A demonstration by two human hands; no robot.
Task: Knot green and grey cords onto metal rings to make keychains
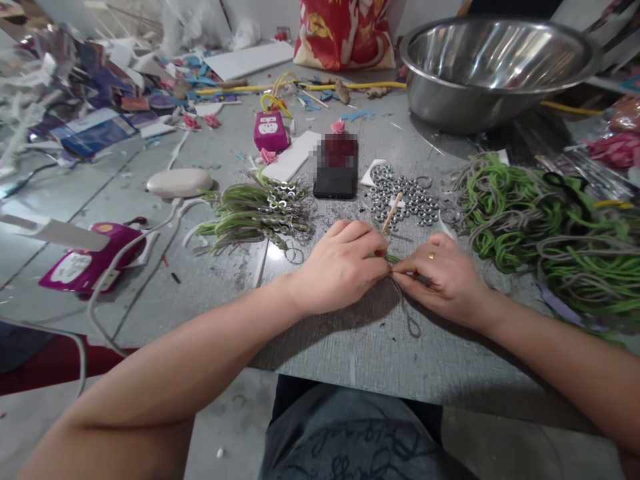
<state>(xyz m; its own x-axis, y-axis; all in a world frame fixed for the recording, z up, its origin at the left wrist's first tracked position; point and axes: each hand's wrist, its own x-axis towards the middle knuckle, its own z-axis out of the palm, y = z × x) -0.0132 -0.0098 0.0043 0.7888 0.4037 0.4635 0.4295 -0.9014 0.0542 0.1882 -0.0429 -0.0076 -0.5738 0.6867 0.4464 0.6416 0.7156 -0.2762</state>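
Left hand (340, 267): pinching a green cord (393, 259)
Right hand (447, 279): pinching the same cord
Just behind: pile of metal nuts (407, 197), wooden stick (391, 212)

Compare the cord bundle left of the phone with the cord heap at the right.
The left bundle is small, its cords laid roughly parallel with metal pieces attached; the right heap is far bigger, tangled loosely, without visible metal pieces. Both mix green and grey cords.

Dim overhead light, warped edges

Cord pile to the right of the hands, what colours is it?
The cord pile is bright green mixed with grey, clearest in the head view.
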